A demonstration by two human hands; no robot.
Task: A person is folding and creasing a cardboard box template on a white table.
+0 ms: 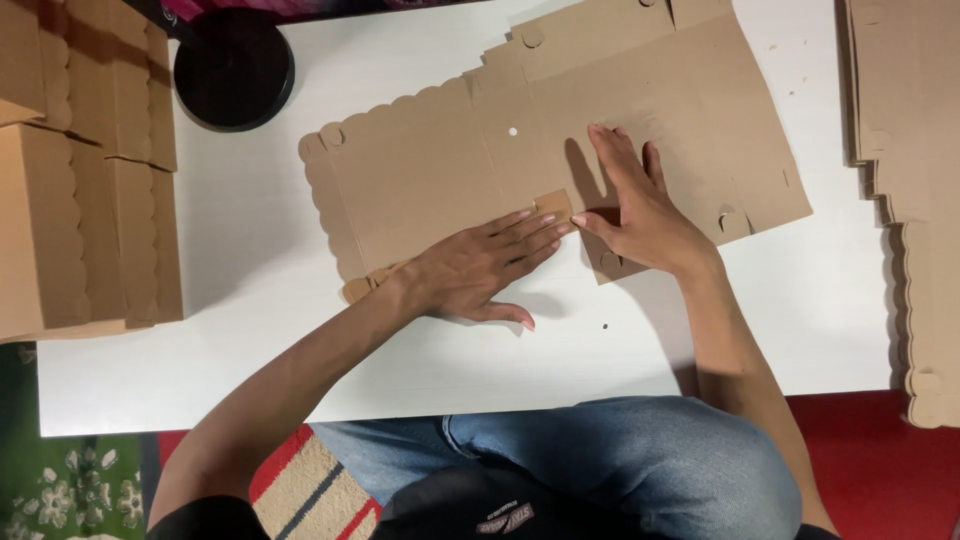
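Note:
A flat, die-cut brown cardboard box blank [420, 170] with scalloped edges lies spread on the white table [250, 290]. My left hand [480, 270] rests palm down on the blank's near edge, fingers stretched to the right and touching a small raised cardboard tab [553, 205]. My right hand [640, 210] lies flat on the blank just right of that tab, fingers pointing away from me, thumb near the tab. Neither hand grips anything.
Folded brown boxes [70, 220] are stacked at the table's left edge. A round black object [233, 68] stands at the back left. More flat cardboard blanks [920, 200] lie at the right. My legs in jeans sit below the table's near edge.

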